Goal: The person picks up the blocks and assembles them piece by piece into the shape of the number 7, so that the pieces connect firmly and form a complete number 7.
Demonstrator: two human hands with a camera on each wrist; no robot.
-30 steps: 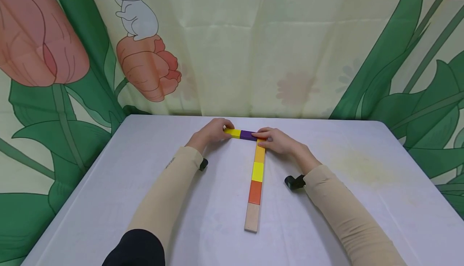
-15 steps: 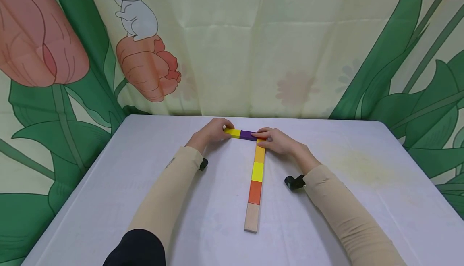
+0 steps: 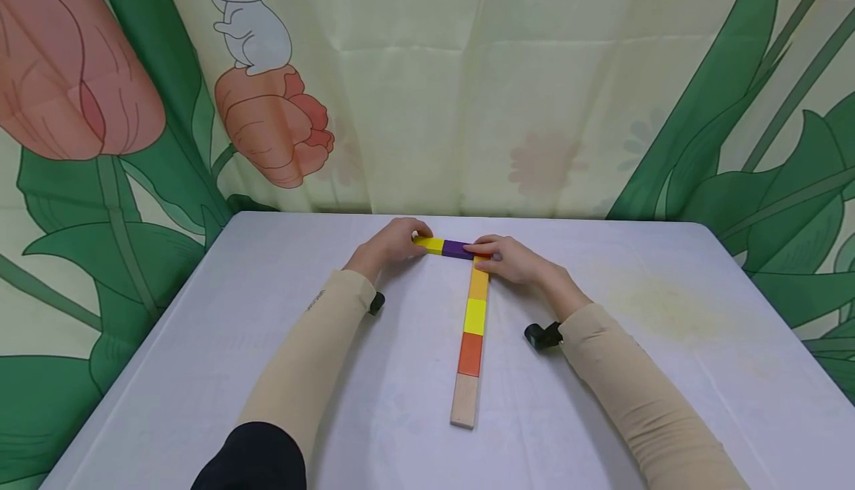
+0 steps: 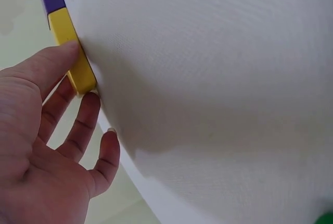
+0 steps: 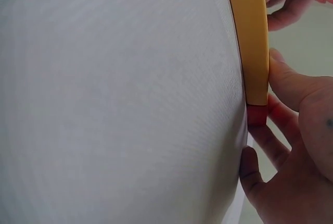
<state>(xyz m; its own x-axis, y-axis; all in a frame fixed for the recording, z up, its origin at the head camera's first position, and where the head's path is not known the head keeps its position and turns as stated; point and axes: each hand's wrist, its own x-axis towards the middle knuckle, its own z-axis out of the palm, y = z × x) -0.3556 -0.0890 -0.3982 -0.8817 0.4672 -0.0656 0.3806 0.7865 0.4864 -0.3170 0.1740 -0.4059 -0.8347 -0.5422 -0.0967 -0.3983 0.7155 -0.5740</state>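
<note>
Wooden blocks lie on the table end to end in two joined lines, like a corner. At the far line's left end, my left hand (image 3: pixel 395 240) grips a yellow block (image 4: pixel 67 31), its thumb on the near side and fingertips at the block's end. A purple block (image 3: pixel 457 250) comes between that and a red block (image 5: pixel 257 115) at the corner. My right hand (image 3: pixel 510 258) holds the corner: fingers round the red block, mostly covering it in the head view, and thumb against a light-orange block (image 5: pixel 251 41).
Toward me from the light-orange block run a second yellow block (image 3: pixel 475 317), an orange-red block (image 3: pixel 470 355) and a plain wood block (image 3: pixel 464 399). White cloth covers the table (image 3: pixel 601 401); its far edge lies just behind the hands. A printed curtain (image 3: pixel 427 104) hangs beyond.
</note>
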